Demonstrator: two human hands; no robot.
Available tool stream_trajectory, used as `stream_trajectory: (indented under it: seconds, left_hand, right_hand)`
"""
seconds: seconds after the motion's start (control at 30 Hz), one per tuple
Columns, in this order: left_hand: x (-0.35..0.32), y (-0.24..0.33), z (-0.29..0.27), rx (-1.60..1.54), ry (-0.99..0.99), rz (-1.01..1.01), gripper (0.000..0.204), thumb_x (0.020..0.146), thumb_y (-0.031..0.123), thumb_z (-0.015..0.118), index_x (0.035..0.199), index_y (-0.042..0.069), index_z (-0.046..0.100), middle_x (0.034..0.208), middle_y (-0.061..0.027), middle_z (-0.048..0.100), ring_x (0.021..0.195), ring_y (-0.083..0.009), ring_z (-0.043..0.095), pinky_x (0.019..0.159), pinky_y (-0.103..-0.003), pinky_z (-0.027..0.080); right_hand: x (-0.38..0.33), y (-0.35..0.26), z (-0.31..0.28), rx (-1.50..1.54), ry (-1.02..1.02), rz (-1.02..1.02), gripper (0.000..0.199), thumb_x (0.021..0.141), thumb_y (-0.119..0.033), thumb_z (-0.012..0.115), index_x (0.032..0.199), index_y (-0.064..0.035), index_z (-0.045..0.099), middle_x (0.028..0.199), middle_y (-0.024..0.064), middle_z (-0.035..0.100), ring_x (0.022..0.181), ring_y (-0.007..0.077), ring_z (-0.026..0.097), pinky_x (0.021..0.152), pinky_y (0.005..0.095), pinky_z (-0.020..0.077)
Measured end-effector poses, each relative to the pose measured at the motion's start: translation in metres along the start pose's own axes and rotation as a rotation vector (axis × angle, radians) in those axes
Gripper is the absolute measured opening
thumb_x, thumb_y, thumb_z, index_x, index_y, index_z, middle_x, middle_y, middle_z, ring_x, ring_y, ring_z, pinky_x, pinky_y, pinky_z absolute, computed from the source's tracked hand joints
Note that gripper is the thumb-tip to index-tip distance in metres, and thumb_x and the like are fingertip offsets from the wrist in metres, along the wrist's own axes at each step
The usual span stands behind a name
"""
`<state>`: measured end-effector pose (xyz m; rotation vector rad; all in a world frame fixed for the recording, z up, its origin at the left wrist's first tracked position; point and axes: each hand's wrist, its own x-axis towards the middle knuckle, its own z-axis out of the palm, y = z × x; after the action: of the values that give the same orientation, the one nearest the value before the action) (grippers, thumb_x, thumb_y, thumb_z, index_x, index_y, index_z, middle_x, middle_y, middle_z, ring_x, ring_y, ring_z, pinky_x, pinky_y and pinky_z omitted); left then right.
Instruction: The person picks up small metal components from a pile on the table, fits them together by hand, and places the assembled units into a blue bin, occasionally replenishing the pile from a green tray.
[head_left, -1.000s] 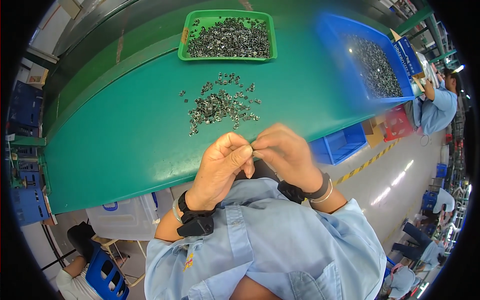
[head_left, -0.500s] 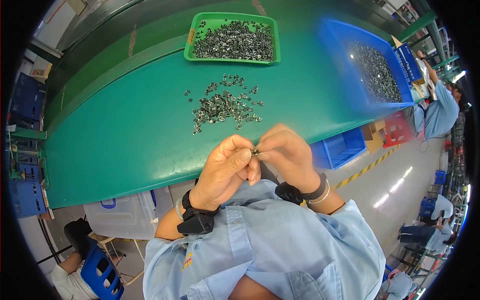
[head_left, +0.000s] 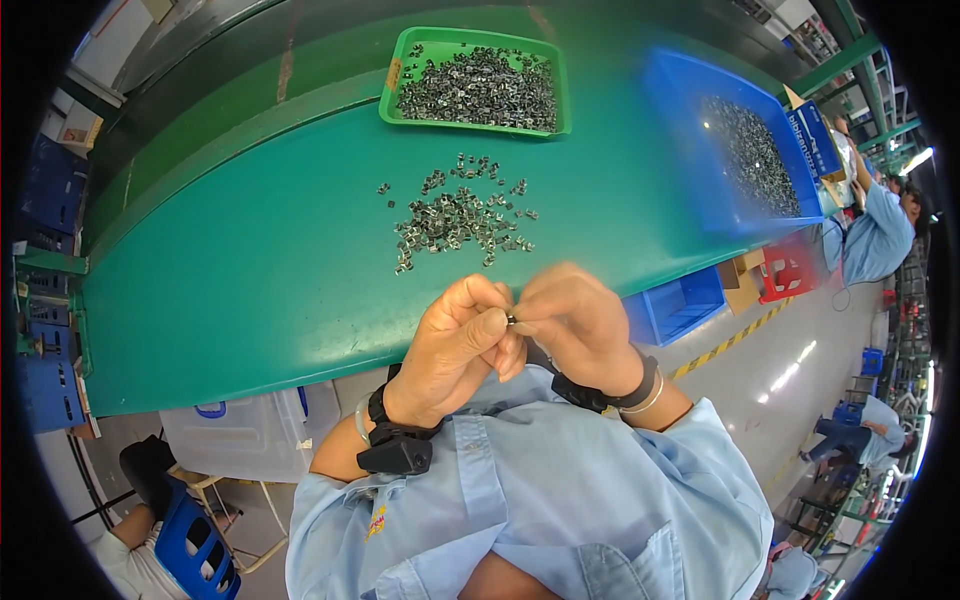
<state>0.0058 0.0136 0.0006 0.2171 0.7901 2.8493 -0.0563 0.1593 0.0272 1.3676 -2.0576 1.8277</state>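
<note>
Pinching a small dark metal part (head_left: 511, 320) between the fingertips of both hands, close to the chest at the near edge of the desk (head_left: 250, 280).

Sitting right where the two grips meet, the part is lying level with both: the left hand (head_left: 455, 345) is closing thumb and forefinger on it from the left, the right hand (head_left: 580, 320) is closing on it from the right. Its long axis is too small to tell. Farther out, a loose pile of similar parts (head_left: 455, 220) is lying, with a green tray (head_left: 480, 85) beyond and a blue bin (head_left: 740, 150) far right.
</note>
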Motion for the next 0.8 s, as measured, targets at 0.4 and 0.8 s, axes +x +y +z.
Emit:
stream_trajectory:
  seconds: [0.4,0.8]
  left_hand:
    - [-0.007,0.015,0.012,0.146,0.167,-0.108,0.020,0.093,0.024,0.054,0.088,0.006,0.047,0.069,-0.0072,0.055,0.054,-0.0152,0.051,0.049,-0.028,0.042]
    - [-0.005,0.014,0.014,0.201,0.188,-0.110,0.020,0.094,0.024,0.053,0.090,0.005,0.048,0.068,-0.0074,0.056,0.055,-0.0148,0.052,0.051,-0.027,0.043]
  right_hand:
    - [-0.011,0.005,0.004,0.184,0.028,0.179,0.014,0.080,0.005,0.061,0.090,-0.0033,0.056,0.085,0.0075,0.058,0.077,0.0169,0.054,0.067,0.0284,0.0445]
    - [-0.016,0.010,0.003,0.237,0.066,0.241,0.009,0.083,-0.003,0.064,0.090,-0.0053,0.059,0.084,0.0049,0.060,0.077,0.0147,0.057,0.066,0.0267,0.0460]
